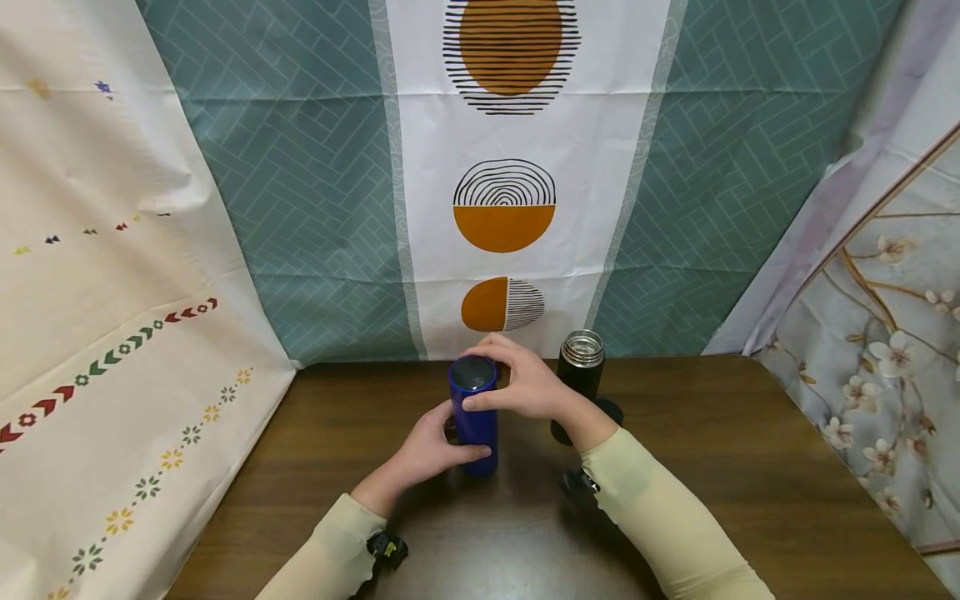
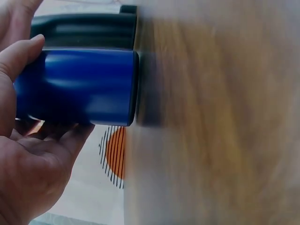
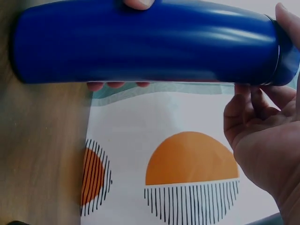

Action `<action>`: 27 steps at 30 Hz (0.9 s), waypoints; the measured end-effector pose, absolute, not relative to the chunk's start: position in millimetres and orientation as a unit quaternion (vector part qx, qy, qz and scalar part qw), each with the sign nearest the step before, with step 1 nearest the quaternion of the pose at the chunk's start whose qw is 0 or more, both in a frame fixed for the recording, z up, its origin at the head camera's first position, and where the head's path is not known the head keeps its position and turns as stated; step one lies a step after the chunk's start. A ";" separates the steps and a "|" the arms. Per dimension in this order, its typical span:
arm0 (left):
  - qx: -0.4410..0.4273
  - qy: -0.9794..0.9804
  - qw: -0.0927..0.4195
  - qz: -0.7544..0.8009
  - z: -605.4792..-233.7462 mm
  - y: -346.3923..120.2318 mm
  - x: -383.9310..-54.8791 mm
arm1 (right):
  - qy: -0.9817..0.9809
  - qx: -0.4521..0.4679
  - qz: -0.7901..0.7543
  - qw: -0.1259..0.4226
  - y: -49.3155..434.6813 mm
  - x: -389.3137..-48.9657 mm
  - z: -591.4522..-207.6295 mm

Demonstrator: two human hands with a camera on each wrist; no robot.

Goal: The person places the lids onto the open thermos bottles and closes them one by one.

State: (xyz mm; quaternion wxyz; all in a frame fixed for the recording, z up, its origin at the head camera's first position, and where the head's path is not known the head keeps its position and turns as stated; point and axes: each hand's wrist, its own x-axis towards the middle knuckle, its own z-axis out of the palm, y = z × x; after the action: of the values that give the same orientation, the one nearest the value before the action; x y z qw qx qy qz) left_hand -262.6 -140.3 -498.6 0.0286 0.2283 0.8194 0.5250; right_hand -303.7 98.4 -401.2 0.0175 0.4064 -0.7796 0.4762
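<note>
A blue thermos bottle (image 1: 474, 433) with a dark top stands upright on the table, between my two hands. My left hand (image 1: 431, 450) grips its body, with the thumb across the near side. At the top, my right hand (image 1: 517, 379) holds the lid (image 3: 287, 56), thumb on one side and fingers on the other. The right wrist view shows a thin seam between lid and body. Behind my right wrist stands a black thermos (image 1: 579, 373), its threaded steel mouth uncovered. Beside it is a dark round piece (image 1: 611, 410), partly hidden by the forearm.
The brown wooden table (image 1: 720, 467) reaches back to a green and white hanging cloth (image 1: 315, 208) with orange circle patterns. A cream cloth (image 1: 112, 333) hangs on the left, and a flowered one (image 1: 885, 375) on the right.
</note>
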 end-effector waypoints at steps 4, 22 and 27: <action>0.224 0.819 0.025 0.528 -500.0 -145.5 -270.8 | -0.788 0.396 0.471 0.010 92.3 -311.2 -399.5; 0.198 0.811 0.028 0.550 -501.1 -157.8 -303.0 | -0.812 0.362 0.459 0.004 72.8 -338.7 -393.4; 0.194 0.807 0.026 0.557 -499.3 -158.9 -307.1 | -0.812 0.360 0.459 0.006 69.7 -342.9 -391.7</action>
State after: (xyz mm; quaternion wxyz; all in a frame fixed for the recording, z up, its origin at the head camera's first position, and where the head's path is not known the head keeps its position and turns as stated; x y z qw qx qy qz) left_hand -307.1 -158.9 -499.3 0.0260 0.1939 0.8074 0.5567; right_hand -342.9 69.7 -391.7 0.0063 0.3599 -0.8122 0.4590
